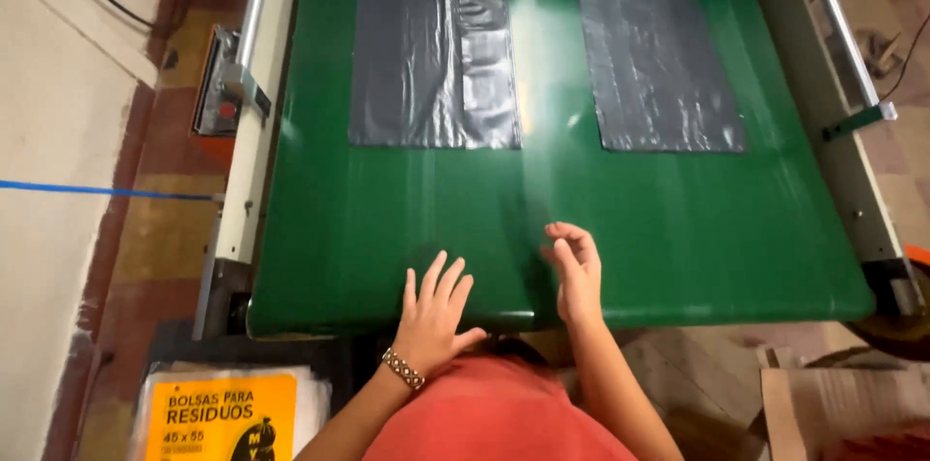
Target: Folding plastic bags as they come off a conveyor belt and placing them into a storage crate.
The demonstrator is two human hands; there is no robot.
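Note:
A green conveyor belt [678, 229] fills most of the head view. Two flat black plastic bags lie on it, one at the upper left [431, 45] and one at the upper right [659, 45]. My left hand [434, 316], with a beaded bracelet on the wrist, rests flat with fingers spread on the belt's near edge. My right hand [573, 272] hovers or rests just to its right, fingers loosely curled, holding nothing. Both hands are well short of the bags.
Metal side rails [254, 112] frame the belt, with an orange-and-grey control box [215, 93] on the left. A yellow-labelled pack of bags [228, 417] lies at the lower left. Cardboard [833, 408] sits on the floor at the lower right.

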